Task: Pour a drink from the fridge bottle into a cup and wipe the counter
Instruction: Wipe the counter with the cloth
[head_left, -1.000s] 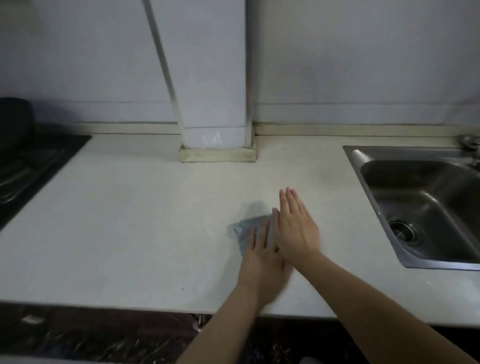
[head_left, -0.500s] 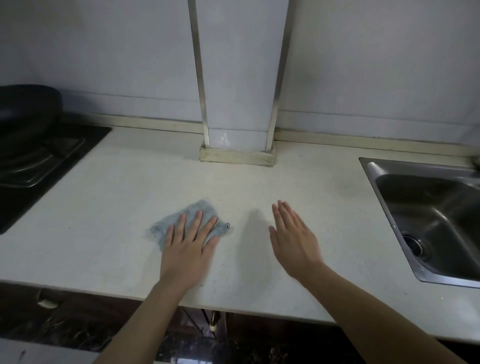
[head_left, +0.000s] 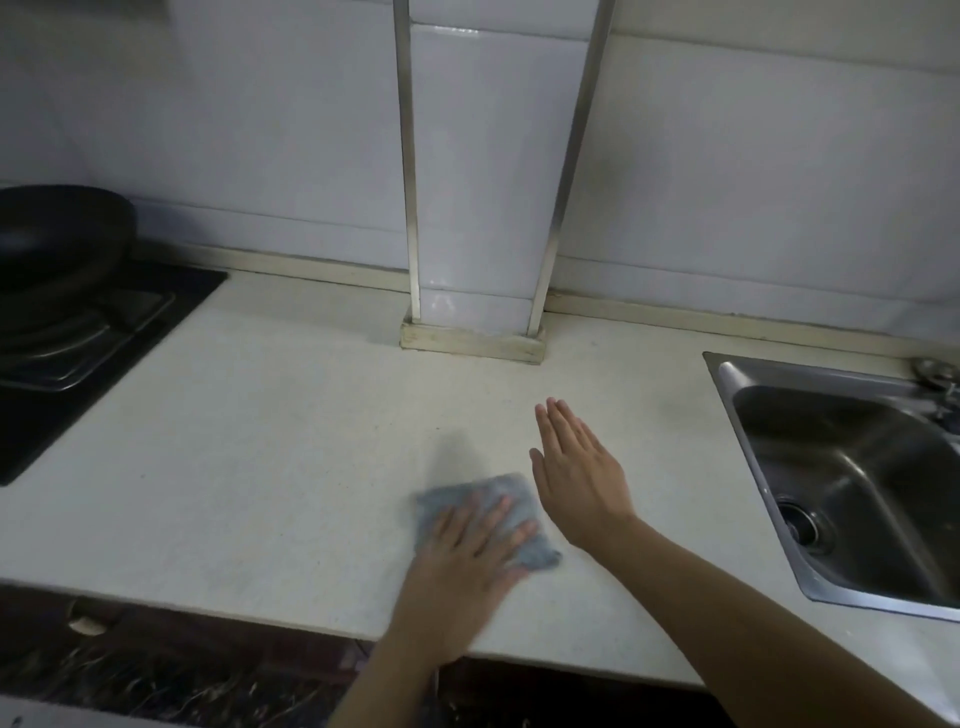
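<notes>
Well, left of the sink (head_left: 727, 374) the left hand (head_left: 467, 556) presses the grey cloth (head_left: 511, 491) onto the counter (head_left: 260, 441) with straight, spread fingers, right hand (head_left: 576, 478) flat-fingered beside it; I'd use even pressure and overlapping strokes.

Bare left hand (head_left: 462, 566), bare right hand (head_left: 576, 483), forearms (head_left: 753, 623) bare to the frame edge

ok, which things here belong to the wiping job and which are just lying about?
In use: cloth, left hand pressing it, counter.
Lying about: pan, stove, sink; right hand holds nothing.
</notes>
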